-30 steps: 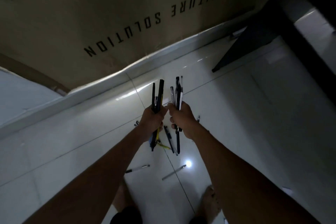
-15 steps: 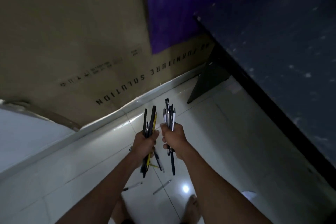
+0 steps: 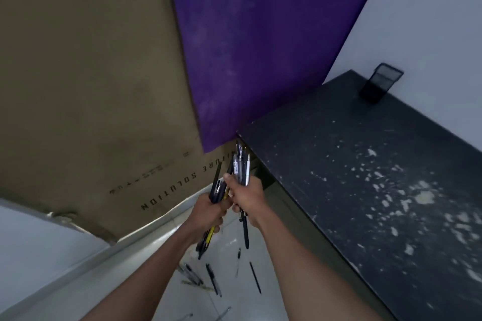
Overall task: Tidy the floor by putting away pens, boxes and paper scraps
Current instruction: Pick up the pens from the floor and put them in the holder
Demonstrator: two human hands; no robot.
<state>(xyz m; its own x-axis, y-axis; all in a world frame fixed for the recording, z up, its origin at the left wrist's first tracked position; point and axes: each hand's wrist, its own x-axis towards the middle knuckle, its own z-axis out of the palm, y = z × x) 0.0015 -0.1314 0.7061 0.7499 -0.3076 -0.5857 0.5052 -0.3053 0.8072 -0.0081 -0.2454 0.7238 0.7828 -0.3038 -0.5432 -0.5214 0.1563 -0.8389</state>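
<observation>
Two hands are raised side by side, knuckles close to touching, each clamped round a share of the pens. The left hand is curled about the left bundle, dark barrels with one yellow one, whose ends project above and below the fist. The right hand is closed on the right bundle, clear and black barrels, with one long black pen hanging below the palm. Below both hands, between the forearms, loose pens lie scattered on the floor; more show near the lower edge of the view. Just right of the right hand runs the table, its dark top speckled with pale flecks; whether these are paper scraps or wear cannot be told. Far beyond the right hand, on the table's back corner, stands a mesh holder, with no pen showing above its rim. Above the left hand leans printed cardboard. The task appears to be at an early stage: many pens are gathered but none stowed, some remain on the floor, and no small boxes or clear scraps are in view.
</observation>
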